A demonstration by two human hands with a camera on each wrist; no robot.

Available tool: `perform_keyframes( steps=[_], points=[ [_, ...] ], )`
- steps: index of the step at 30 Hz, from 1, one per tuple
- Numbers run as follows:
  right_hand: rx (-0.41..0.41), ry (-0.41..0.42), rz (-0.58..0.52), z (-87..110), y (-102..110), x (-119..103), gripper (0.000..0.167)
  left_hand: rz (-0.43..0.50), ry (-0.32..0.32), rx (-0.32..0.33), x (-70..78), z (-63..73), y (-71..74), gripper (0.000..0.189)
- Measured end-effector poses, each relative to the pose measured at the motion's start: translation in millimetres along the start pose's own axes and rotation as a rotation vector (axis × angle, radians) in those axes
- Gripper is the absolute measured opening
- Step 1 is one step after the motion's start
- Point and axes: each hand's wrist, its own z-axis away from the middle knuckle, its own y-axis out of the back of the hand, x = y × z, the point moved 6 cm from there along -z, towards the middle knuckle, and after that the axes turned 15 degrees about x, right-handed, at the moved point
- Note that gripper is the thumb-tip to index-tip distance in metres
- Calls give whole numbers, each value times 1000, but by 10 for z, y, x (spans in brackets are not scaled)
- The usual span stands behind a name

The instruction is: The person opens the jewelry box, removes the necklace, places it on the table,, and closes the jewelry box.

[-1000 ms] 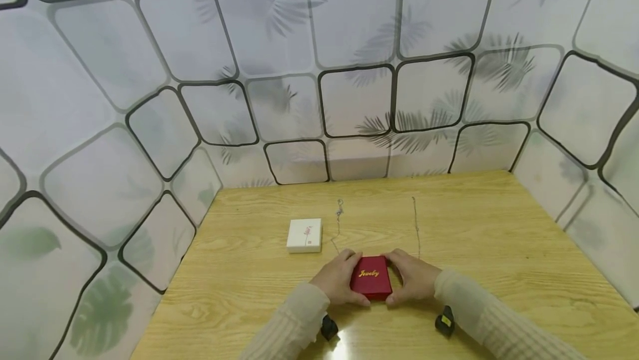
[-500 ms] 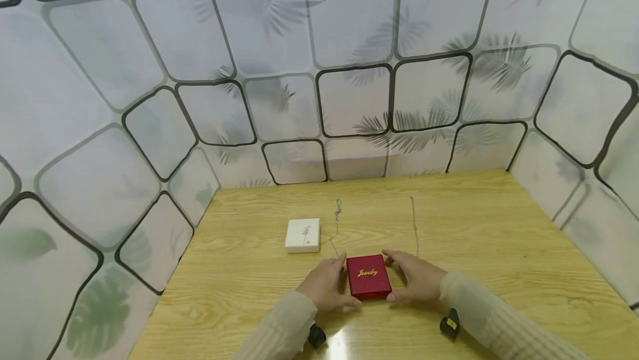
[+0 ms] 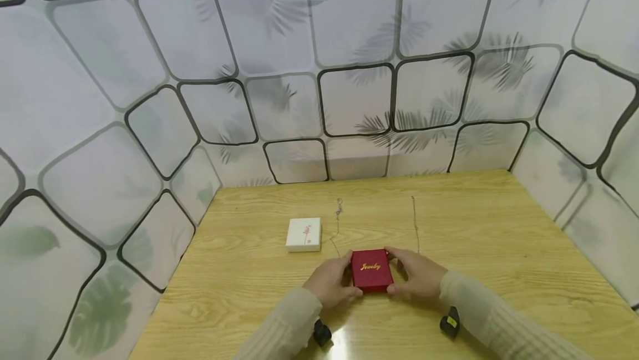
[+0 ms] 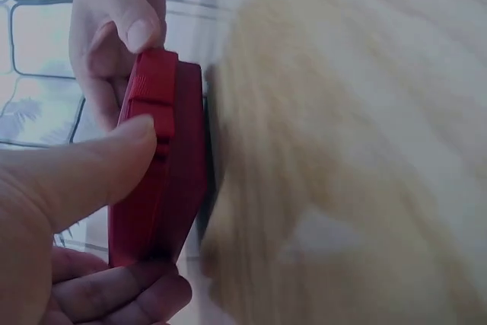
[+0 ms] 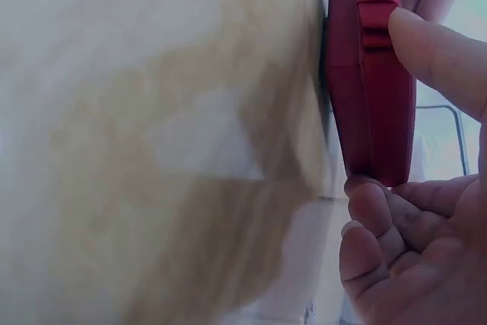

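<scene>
A red jewelry box (image 3: 371,271) with gold "Jewelry" lettering on its lid sits between both hands near the front of the table. My left hand (image 3: 328,282) holds its left side, thumb at the front corner and fingers at the back corner. On the opposite side my right hand (image 3: 419,275) holds it the same way. A ribbon bow (image 4: 154,100) decorates the front face, and both thumbs lie near it in the wrist views. The lid covers whatever is inside.
Left of the red box stands a white box (image 3: 303,234) with a pink flower print. Behind the hands, a thin chain with a pendant (image 3: 339,212) and another thin chain (image 3: 416,224) lie on the wooden table (image 3: 474,221). Patterned walls enclose the back and sides.
The left hand loosened from the red box, then closed on it again. The box has shifted slightly away from the person. White box and chains stayed in place.
</scene>
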Motion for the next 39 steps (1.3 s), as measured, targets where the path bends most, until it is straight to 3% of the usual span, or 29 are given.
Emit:
perform_keyframes(
  steps=[10, 15, 23, 39],
  points=[
    [68, -23, 16, -130, 166, 79, 98, 133, 67, 63, 5, -243, -5, 77],
    [76, -51, 10, -203, 229, 104, 97, 137, 96, 77, 0, -334, -1, 74],
    [84, -28, 26, -314, 330, 192, 96, 115, 106, 86, 15, -474, -17, 75],
    [79, -70, 13, -461, 405, 406, 93, 191, 157, 88, -14, -712, -152, 68]
  ],
)
